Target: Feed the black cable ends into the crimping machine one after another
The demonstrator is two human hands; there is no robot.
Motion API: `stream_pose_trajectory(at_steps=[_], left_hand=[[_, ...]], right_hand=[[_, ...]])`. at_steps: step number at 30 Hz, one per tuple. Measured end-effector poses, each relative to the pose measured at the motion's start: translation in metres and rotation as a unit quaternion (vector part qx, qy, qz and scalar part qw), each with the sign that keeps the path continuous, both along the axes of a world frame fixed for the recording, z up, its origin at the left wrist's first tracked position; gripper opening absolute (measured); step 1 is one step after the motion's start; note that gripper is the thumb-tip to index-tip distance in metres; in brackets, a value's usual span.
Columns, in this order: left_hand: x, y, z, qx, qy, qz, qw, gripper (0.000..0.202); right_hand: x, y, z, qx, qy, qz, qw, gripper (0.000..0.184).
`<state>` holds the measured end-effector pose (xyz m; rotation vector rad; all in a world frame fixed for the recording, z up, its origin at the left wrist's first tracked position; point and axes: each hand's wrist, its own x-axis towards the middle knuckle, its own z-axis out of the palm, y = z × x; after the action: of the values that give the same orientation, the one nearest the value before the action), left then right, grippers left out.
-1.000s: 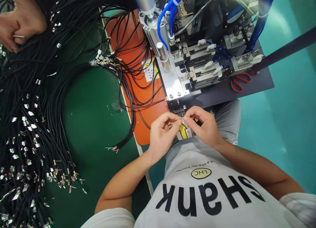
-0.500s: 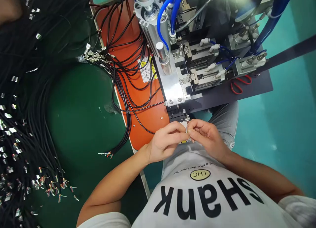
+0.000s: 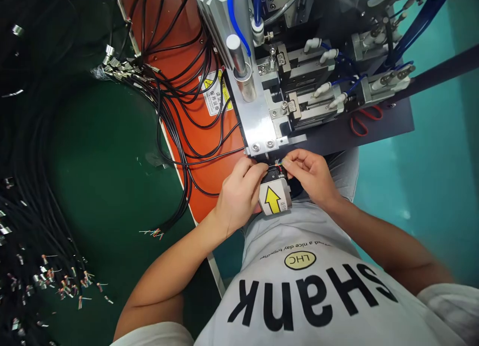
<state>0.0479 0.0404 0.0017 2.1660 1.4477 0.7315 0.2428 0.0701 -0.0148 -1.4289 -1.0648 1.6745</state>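
Note:
My left hand (image 3: 239, 196) is closed in a pinch on a thin black cable at the near end of the machine. Fine coloured wires (image 3: 277, 165) come out of the cable's end and reach my right hand (image 3: 310, 178). The fingertips of that hand are pinched on the wire ends. Just below both hands sits a white metal cover with a yellow arrow label (image 3: 274, 198). The small dark fixture under the wires is partly hidden by my fingers.
A machine with a silver cylinder (image 3: 220, 31), blue air hoses and metal slides stands ahead. Bundled black cables (image 3: 177, 151) cross the orange plate (image 3: 130, 1) at left. More cables with metal connectors (image 3: 48, 276) lie on the green table. Red-handled scissors (image 3: 359, 124) rest at right.
Both hands have moved forward, away from my body, uncovering the arrow label. Coloured wires now show between my fingers. The camera view has shifted slightly.

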Motion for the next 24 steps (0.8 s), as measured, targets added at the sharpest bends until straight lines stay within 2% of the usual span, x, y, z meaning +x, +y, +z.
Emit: stream_pose_trajectory(at_steps=[5, 16, 24], left_hand=[[-0.0034, 0.0031, -0.0075, 0.009, 0.002, -0.030, 1.000, 0.031], [-0.0029, 0.0048, -0.0073, 0.009, 0.029, -0.039, 0.999, 0.034], [-0.0046, 0.0050, -0.0055, 0.017, 0.049, -0.067, 0.996, 0.034]], right_hand=[[-0.0006, 0.0023, -0.0072, 0.000, 0.010, -0.007, 1.000, 0.020], [0.0010, 0.0038, -0.0083, 0.013, -0.003, 0.002, 1.000, 0.019], [0.0004, 0.0026, -0.0112, 0.007, -0.004, 0.008, 1.000, 0.019]])
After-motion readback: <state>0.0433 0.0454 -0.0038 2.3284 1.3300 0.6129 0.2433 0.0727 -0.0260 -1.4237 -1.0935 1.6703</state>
